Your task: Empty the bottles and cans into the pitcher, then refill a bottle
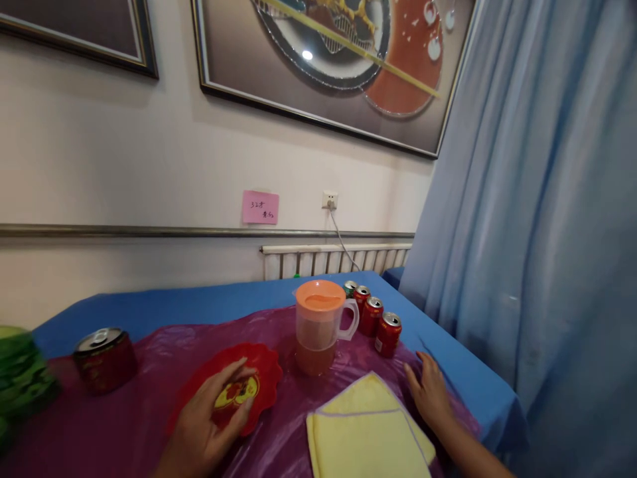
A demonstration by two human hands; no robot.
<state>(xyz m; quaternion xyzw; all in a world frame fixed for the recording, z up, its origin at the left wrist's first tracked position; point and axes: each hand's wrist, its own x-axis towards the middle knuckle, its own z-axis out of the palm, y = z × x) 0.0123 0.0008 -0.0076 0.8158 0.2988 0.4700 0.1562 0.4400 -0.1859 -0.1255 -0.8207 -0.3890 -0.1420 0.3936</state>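
My left hand (pixel 212 415) hovers over a red scalloped plate (pixel 266 372) with a yellow print in its middle, thumb and fingers apart and nothing between them. To the right, my right hand (pixel 430 392) is beside a folded yellow cloth (pixel 371 435), its fingers spread and holding nothing. Between and beyond the hands stands a clear plastic pitcher (pixel 316 332) with an orange lid and some liquid in the bottom. Behind my right hand is a row of several drink cans, the nearest a red can (pixel 388 335).
A purple plastic sheet (pixel 169 345) lies over the blue tablecloth (pixel 199 302). At the left are a dark red can (pixel 105 362) and a green patterned object (pixel 24 372), cut off by the frame. A blue curtain (pixel 537 199) hangs on the right; a radiator (pixel 338 260) is behind the table.
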